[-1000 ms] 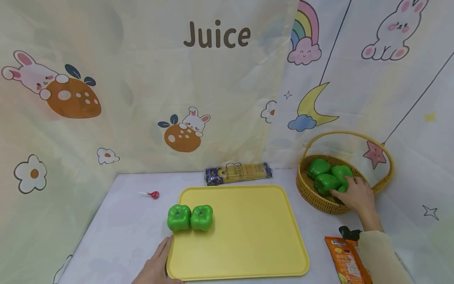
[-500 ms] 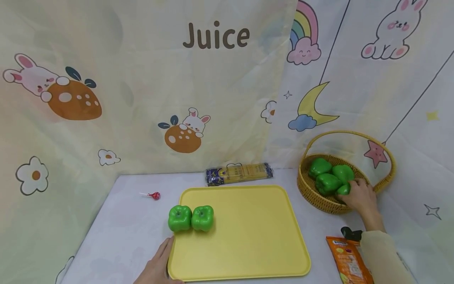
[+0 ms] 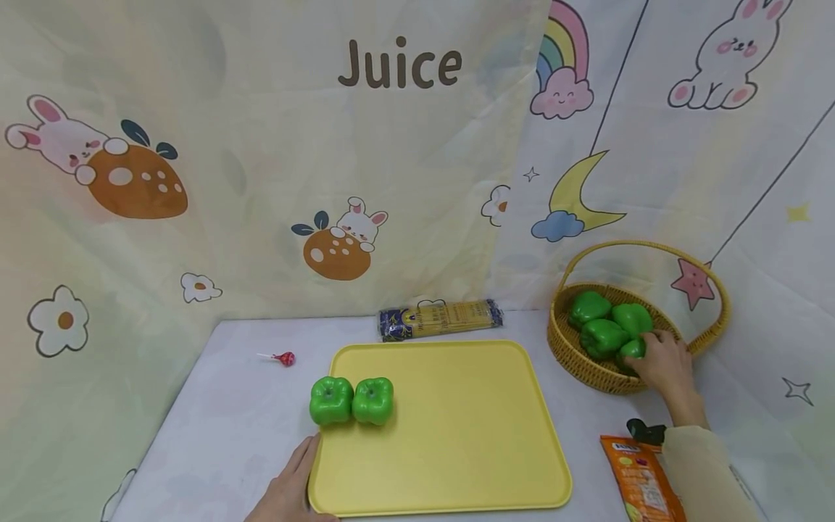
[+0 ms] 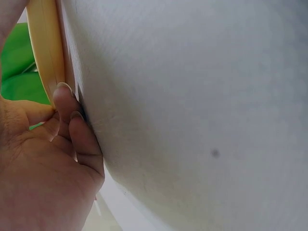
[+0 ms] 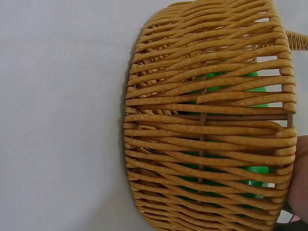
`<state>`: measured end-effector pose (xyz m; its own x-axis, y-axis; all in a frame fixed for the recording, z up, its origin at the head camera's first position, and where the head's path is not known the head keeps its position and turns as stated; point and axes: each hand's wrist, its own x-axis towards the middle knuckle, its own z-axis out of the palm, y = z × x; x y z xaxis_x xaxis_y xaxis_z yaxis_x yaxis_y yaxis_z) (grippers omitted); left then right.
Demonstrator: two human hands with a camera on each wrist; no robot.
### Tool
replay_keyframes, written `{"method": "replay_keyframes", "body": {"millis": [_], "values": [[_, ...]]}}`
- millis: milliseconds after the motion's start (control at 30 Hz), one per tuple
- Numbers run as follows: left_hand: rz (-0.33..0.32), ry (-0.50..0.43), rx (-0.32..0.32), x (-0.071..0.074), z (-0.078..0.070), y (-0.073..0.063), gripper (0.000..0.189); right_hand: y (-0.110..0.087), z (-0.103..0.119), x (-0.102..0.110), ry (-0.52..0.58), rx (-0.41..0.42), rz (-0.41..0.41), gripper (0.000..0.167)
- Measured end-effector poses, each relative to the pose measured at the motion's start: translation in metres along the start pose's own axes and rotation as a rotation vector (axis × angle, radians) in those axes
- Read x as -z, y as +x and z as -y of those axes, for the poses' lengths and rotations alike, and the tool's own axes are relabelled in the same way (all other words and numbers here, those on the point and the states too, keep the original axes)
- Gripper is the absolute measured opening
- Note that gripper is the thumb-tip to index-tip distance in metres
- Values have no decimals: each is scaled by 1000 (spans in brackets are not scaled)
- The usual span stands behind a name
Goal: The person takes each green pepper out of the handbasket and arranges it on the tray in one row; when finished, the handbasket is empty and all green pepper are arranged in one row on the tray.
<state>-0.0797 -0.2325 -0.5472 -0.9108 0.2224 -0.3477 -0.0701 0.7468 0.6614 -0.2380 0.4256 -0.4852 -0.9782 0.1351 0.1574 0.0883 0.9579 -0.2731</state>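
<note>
My left hand [image 3: 287,482] holds the near left edge of the yellow tray [image 3: 457,428], its fingers curled at the rim in the left wrist view. Two green bell peppers stand side by side at the tray's left edge, the outer pepper [image 3: 330,401] overlapping the rim. Inside the wicker basket [image 3: 587,373] at the right, my right hand [image 3: 665,366] grips a green bell pepper [image 3: 631,351], partly covered by the fingers. Several more peppers [image 3: 601,338] lie beside it. In the right wrist view, the basket's woven wall [image 5: 207,139] hides most of the grasp.
A lollipop [image 3: 285,359] lies left of the tray. Behind the tray is a long pack of spaghetti [image 3: 440,320]. An orange packet [image 3: 639,478] and a small black object [image 3: 646,431] lie near my right sleeve. The basket's handle [image 3: 642,244] arches over it.
My right hand has shifted slightly right and down within the basket, round the nearest pepper, and more of that pepper shows. The left hand and tray have stayed in place.
</note>
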Motion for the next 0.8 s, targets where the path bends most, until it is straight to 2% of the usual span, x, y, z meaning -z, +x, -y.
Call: {"method": "replay_keyframes", "body": {"millis": [233, 567, 800], "values": [[3, -15, 20, 0, -1, 0, 140, -1, 0, -2, 53, 14, -39, 61], [10, -40, 22, 0, 0, 0, 138, 1, 2, 6, 91, 25, -25, 69], [5, -42, 19, 0, 1, 0, 137, -3, 8, 12, 103, 105, -44, 64]]}}
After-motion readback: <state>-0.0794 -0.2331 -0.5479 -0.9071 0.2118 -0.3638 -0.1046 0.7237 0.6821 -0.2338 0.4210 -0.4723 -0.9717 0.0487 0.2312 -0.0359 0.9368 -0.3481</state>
